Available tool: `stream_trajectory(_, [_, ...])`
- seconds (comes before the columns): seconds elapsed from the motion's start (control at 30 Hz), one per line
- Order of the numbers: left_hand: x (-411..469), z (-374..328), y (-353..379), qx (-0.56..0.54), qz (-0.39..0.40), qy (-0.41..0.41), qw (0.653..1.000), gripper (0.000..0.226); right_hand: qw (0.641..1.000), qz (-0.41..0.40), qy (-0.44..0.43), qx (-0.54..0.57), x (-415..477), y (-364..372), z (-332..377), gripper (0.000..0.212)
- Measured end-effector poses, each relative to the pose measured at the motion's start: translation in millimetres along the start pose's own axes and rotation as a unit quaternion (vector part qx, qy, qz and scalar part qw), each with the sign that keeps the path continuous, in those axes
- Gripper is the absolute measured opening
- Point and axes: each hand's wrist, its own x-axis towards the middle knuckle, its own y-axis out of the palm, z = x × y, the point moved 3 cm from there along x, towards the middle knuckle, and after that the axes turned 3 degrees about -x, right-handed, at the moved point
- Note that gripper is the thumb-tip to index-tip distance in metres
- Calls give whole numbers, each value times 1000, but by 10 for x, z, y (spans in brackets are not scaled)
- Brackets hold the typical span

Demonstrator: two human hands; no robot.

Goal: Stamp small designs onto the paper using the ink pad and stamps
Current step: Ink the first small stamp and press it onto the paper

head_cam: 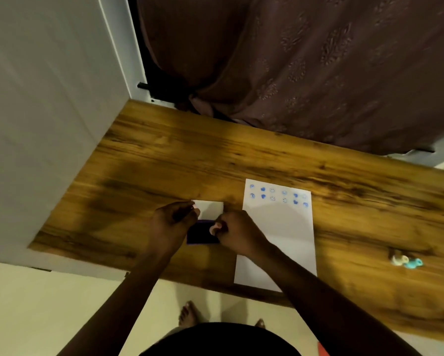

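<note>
A white sheet of paper (277, 235) lies on the wooden table (179, 160), with two rows of small blue stamped designs (277, 195) across its far end. Left of it sits the dark blue ink pad (200, 233), its white lid (210, 208) lying open behind it. My left hand (172, 219) rests at the pad's left edge, fingertips pinched near the lid. My right hand (235, 231) is closed on a small pale pink stamp (214, 228) held over the pad's right side. Whether the stamp touches the ink is not clear.
Two more small stamps, one cream (399, 260) and one turquoise (413, 263), lie on the table to the right. A white wall (43, 111) borders the table's left side and a brown curtain (305, 65) hangs behind it. The table's near edge runs just below the paper.
</note>
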Motion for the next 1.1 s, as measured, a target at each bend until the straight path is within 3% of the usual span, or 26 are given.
stream_trajectory(0.13, [-4, -6, 62, -8, 20, -22, 1000, 24, 988, -110, 48, 92, 29, -435, -273, 25])
stream_trajectory(0.27, [-14, 31, 136, -15, 44, -46, 998, 24, 977, -181, 115, 14, 78, -634, -593, 30])
stream_trajectory(0.57, [32, 13, 232, -28, 69, -69, 995, 28, 974, -167, 128, -80, 235, -519, -663, 32])
stream_trajectory(1.1, [66, -158, 287, -15, 55, -49, 997, 25, 970, -148, 144, -125, 349, -409, -640, 37])
